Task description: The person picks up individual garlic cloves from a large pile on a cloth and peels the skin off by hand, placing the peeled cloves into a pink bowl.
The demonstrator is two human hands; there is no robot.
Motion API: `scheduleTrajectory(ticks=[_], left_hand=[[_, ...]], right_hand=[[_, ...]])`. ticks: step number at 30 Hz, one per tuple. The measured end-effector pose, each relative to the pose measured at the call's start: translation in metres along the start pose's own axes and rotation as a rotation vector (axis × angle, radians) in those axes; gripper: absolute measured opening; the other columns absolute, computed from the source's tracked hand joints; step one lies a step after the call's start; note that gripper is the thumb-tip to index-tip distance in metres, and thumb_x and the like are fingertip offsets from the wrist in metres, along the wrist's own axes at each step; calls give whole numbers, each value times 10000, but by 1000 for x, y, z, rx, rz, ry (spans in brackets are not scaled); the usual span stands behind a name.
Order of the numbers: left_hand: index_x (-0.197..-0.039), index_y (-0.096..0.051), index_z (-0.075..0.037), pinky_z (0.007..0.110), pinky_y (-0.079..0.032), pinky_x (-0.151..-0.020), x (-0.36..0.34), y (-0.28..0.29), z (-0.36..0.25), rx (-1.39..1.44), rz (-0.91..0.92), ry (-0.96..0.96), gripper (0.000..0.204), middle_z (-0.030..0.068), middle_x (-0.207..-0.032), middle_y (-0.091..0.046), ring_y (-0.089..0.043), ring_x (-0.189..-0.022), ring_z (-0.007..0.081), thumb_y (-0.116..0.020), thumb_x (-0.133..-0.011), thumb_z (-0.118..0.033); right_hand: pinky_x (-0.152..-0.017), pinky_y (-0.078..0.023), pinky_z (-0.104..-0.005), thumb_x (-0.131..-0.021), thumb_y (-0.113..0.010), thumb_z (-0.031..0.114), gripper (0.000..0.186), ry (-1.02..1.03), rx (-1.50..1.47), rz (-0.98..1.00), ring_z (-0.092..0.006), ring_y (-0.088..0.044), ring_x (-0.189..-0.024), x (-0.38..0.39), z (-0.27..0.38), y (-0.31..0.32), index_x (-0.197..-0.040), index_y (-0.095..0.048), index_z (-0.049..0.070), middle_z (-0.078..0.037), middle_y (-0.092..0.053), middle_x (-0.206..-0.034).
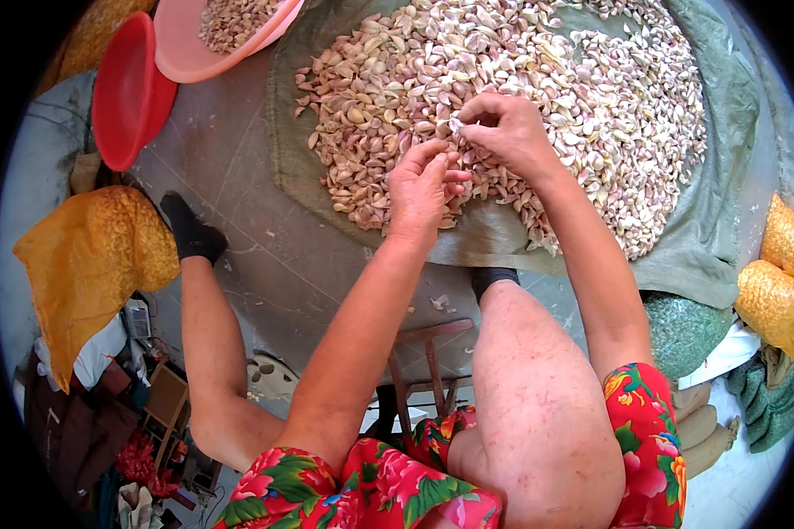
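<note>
A broad heap of garlic cloves (pixel 609 132), cream to pinkish purple in their skins, lies on a green woven sheet (pixel 719 176). Both of my hands are over its near side, close together. My right hand (pixel 513 137) pinches a small whitish garlic piece (pixel 455 124) between thumb and forefinger. Just left of it and a little nearer, my left hand (pixel 419 189) has its thumb and forefinger drawn together, the other fingers curled. Whatever sits between those left fingertips is too small to make out.
At the far left stand a red basin (pixel 123 97) and a pink basin (pixel 178 53) holding more cloves. Yellow-orange mesh sacks (pixel 97 256) lie at left and right. A green mesh sack (pixel 688 331) is by my right knee. A wooden stool (pixel 432 361) shows below my arms.
</note>
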State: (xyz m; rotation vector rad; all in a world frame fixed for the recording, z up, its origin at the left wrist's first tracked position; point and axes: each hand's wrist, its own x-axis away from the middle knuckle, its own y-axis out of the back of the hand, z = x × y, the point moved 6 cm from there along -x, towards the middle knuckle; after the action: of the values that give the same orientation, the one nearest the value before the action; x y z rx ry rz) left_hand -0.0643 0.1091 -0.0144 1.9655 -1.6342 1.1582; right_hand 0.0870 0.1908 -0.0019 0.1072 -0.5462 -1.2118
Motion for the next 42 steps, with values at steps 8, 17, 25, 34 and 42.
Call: scheduleTrajectory(ticks=[8, 17, 25, 34, 42], left_hand=[[-1108, -690, 3, 238, -564, -695, 8, -20, -4, -148, 128, -182, 175, 75, -952, -716, -702, -809, 123, -642, -943, -28], [-1009, -685, -2, 230, -493, -630, 29, -24, -2, -594, 119, -405, 124, 14, -882, -623, -574, -713, 58, -685, -886, 16], [-1116, -650, 1, 246, -537, -738, 41, -27, 9, -691, 176, -430, 280, 47, -912, -669, -641, -826, 95, -670, -846, 75], [-1108, -611, 24, 272, -586, -739, 50, -25, 20, -532, 276, -207, 214, 84, -964, -702, -678, -833, 120, -598, -898, 65], [-1090, -614, 3, 280, -598, -727, 48, -22, 24, -175, 369, -21, 139, 74, -947, -691, -697, -830, 136, -606, -953, -10]], right_hand=[[-692, -568, -247, -829, -707, -6, 114, -251, -646, 101, -91, -674, -751, 49, -16, 0, -943, -700, -3, -39, -707, -830], [-713, -566, -266, -766, -647, -22, 113, -185, -258, 16, -94, -672, -756, 76, 3, 0, -877, -642, -2, -43, -701, -806], [-716, -534, -225, -787, -646, -38, 136, -295, -495, -26, -52, -601, -746, 91, -13, -8, -910, -624, 14, 5, -633, -809], [-595, -458, -220, -775, -611, -36, 162, -293, -479, -18, -38, -516, -674, 102, -4, -14, -928, -587, 13, 20, -569, -747], [-666, -513, -203, -832, -663, -80, 240, -211, -396, 26, -46, -618, -775, 111, 7, -2, -1034, -590, 27, -10, -664, -852]])
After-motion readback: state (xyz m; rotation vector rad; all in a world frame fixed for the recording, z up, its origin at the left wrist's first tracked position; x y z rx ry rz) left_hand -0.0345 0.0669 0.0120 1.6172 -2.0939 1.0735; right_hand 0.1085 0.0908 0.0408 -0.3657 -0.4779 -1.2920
